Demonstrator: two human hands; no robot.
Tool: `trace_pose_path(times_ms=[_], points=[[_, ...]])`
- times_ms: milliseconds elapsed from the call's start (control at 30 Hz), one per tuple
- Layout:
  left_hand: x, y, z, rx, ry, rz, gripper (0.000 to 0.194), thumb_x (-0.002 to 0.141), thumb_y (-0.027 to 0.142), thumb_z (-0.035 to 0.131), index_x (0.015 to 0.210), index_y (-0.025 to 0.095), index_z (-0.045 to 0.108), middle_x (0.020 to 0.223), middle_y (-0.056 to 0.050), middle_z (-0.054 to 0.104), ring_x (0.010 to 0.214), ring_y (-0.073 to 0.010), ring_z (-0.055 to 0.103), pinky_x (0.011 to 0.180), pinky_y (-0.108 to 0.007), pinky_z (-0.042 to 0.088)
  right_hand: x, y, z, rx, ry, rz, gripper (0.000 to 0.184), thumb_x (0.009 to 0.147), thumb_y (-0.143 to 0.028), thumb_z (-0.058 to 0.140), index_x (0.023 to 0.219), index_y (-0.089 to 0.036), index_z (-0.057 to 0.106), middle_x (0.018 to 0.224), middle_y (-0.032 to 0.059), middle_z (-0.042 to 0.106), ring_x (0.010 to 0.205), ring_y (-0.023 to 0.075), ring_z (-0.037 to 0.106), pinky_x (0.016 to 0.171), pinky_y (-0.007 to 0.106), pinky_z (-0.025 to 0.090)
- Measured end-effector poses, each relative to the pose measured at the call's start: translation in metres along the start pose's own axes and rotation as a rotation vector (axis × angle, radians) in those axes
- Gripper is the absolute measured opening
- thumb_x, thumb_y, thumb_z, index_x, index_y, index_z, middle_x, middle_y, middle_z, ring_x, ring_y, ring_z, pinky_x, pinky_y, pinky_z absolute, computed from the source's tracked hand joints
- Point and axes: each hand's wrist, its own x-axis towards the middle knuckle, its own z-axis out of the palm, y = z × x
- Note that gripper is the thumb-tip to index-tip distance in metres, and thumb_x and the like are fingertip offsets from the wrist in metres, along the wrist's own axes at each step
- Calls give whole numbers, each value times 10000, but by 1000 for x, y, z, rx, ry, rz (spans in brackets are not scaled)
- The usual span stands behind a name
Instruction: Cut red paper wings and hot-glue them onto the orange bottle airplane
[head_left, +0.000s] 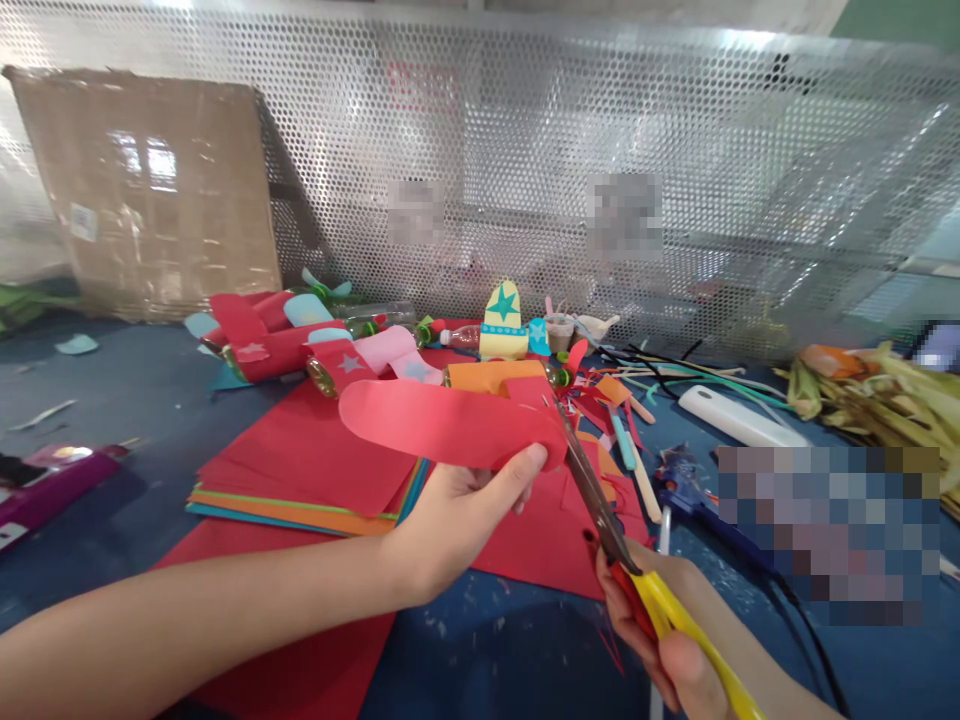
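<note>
A long red paper strip (427, 418) with rounded ends is pinched between the thumb and fingers of my left hand (465, 510), held up over the table. My right hand (667, 620) is wrapped around the yellow and red handles of a pair of scissors (600, 500). The dark blades point up and to the left, and their tips are at the right end of the strip. Whether the blades are touching the paper I cannot tell. Below my hands lies a stack of coloured paper (300, 450), red on top, with more red sheets (517, 530) beside it.
Plastic bottles wrapped in coloured paper (277, 345) lie along the back, near a yellow paper piece with a star (502, 310). To the right are a blue glue gun (705, 510), a white bar (739, 415) and dried husks (892, 400). Cardboard (150, 200) leans on the perforated metal panel (517, 130).
</note>
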Motion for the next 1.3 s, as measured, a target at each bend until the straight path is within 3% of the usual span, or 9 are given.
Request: trace_pose_path(times_ms=[200, 433, 700, 867, 1067, 1300], points=[[1, 2, -1, -43, 6, 10, 365, 816, 411, 549, 536, 185, 493, 624, 7, 510, 602, -117, 468, 577, -247, 431, 0, -8, -1, 84, -44, 66, 746, 622, -933, 298, 817, -224, 424, 505, -95, 291, 348, 51, 214, 300, 211, 212], [5, 1, -1, -149, 53, 21, 233, 745, 385, 646, 660, 179, 579, 605, 26, 541, 577, -112, 481, 569, -244, 449, 2, -18, -1, 66, -44, 64, 695, 642, -926, 275, 724, -240, 357, 503, -94, 272, 343, 46, 190, 288, 222, 154], [8, 8, -3, -193, 37, 105, 152, 735, 300, 657, 649, 181, 616, 571, 38, 551, 559, -107, 512, 602, -240, 477, 5, -4, 0, 1, 6, -31, 709, 655, -925, 230, 640, -226, 347, 535, -60, 283, 449, 77, 240, 370, 241, 153], [11, 6, -6, -167, 22, 108, 201, 742, 298, 652, 598, 183, 571, 552, 43, 539, 543, -96, 487, 585, -227, 457, 5, 3, 1, -16, 2, -30, 715, 657, -925, 212, 654, -224, 352, 536, -64, 275, 467, 80, 232, 383, 240, 147], [14, -3, -8, -65, 62, 16, 300, 792, 418, 614, 627, 171, 572, 600, 11, 563, 569, -112, 496, 601, -251, 440, 6, 11, 1, -36, 3, -41, 734, 652, -929, 177, 663, -222, 369, 544, -62, 291, 474, 83, 252, 407, 252, 183], [15, -3, -9, -72, 44, 72, 295, 838, 406, 563, 653, 176, 548, 598, 20, 530, 576, -113, 478, 611, -256, 428, 6, 9, 1, -59, -1, -51, 719, 654, -926, 190, 643, -227, 359, 538, -60, 300, 467, 86, 272, 409, 252, 205]])
